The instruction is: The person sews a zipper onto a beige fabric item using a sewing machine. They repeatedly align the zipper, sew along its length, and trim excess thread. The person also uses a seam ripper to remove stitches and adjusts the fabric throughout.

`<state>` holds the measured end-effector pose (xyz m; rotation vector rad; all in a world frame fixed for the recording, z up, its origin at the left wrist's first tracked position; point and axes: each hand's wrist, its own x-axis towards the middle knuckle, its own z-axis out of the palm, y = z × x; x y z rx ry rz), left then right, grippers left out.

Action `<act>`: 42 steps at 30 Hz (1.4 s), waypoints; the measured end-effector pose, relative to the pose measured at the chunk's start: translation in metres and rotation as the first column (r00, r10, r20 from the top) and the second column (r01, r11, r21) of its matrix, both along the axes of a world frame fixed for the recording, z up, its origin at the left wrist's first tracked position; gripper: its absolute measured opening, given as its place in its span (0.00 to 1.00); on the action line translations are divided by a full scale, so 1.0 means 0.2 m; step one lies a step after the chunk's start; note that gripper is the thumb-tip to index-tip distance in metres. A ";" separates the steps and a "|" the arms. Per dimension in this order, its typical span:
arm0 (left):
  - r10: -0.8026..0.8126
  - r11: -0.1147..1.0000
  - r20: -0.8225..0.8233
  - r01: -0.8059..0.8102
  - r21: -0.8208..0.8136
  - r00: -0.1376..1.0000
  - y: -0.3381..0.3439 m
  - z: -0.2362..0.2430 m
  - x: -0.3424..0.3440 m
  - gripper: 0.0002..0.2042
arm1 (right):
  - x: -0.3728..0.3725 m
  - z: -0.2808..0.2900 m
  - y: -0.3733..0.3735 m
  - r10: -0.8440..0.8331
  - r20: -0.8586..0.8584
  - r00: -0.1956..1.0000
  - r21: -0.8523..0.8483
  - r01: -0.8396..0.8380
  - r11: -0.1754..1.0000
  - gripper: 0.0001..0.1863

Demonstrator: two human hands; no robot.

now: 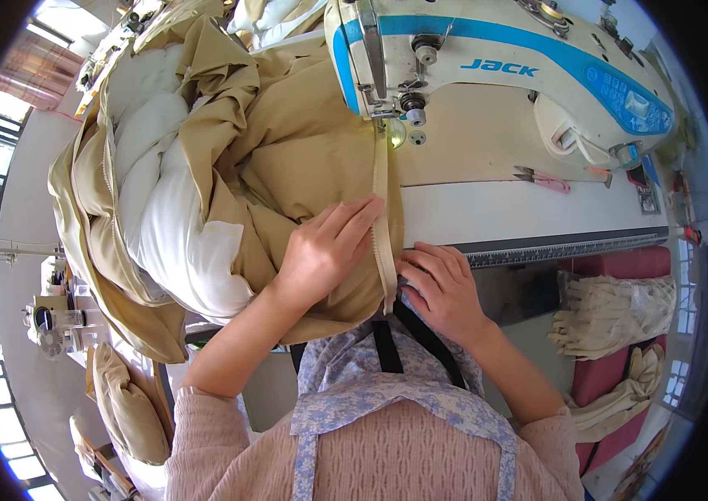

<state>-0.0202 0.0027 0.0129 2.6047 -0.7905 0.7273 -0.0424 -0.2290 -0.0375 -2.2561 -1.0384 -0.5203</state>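
Observation:
A puffy khaki padded garment (287,167) with white lining lies bunched on the left side of the sewing machine bed. A cream zipper tape (383,225) runs along its right edge, up to the needle area of the white and blue sewing machine (471,58). My left hand (326,250) lies on the garment with fingers stretched out, their tips against the zipper tape. Lower down, my right hand (444,292) has its fingers bent, with thumb and forefinger closed at the garment's edge beside the tape. The exact grip there is partly hidden.
Pink-handled thread snips (544,179) lie on the machine bed. A dark ruler strip (554,244) follows the table's front edge. At right, a bag of cream strips (617,313) rests on a maroon surface. A khaki bundle (127,405) sits at lower left.

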 end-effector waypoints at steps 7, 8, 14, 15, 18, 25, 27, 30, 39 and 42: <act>-0.121 0.993 -0.129 0.120 -0.013 0.984 -0.03 0.06 0.12 0.14 | 0.17 -0.11 0.08 0.211 0.125 0.969 0.054 -0.219 0.974 0.13; -0.148 0.987 -0.115 0.154 0.043 0.982 -0.02 0.04 0.13 0.14 | 0.18 -0.11 0.07 0.255 0.133 0.958 0.061 -0.265 0.962 0.12; -0.207 0.949 -0.142 0.233 0.210 0.968 0.01 -0.03 0.14 0.12 | 0.22 -0.10 0.02 0.351 0.081 0.933 0.121 -0.359 0.926 0.11; -0.216 0.950 -0.147 0.243 0.197 0.965 0.00 -0.02 0.15 0.11 | 0.22 -0.10 0.01 0.349 0.058 0.935 0.129 -0.354 0.926 0.11; -0.220 0.954 -0.156 0.246 0.170 0.963 0.00 -0.02 0.17 0.11 | 0.24 -0.08 0.01 0.389 0.013 0.921 0.162 -0.385 0.908 0.11; -0.203 0.961 -0.104 0.218 0.169 0.974 -0.01 -0.06 0.17 0.09 | 0.24 -0.03 0.01 0.384 -0.011 0.923 0.136 -0.379 0.915 0.14; -0.188 0.961 -0.117 0.207 0.183 0.975 -0.01 -0.06 0.17 0.08 | 0.25 -0.02 0.01 0.370 0.001 0.929 0.109 -0.368 0.924 0.15; -0.178 0.956 -0.149 0.207 0.209 0.973 0.00 -0.05 0.18 0.08 | 0.26 0.00 0.01 0.375 -0.018 0.927 0.093 -0.372 0.924 0.14; -0.245 0.937 -0.143 0.272 0.217 0.959 0.08 -0.03 0.35 0.13 | 0.39 0.06 0.12 0.415 -0.116 0.902 0.117 -0.402 0.908 0.08; -0.217 0.948 -0.112 0.237 0.213 0.970 0.05 -0.01 0.28 0.17 | 0.33 0.04 0.13 0.506 -0.080 0.859 0.073 -0.501 0.862 0.08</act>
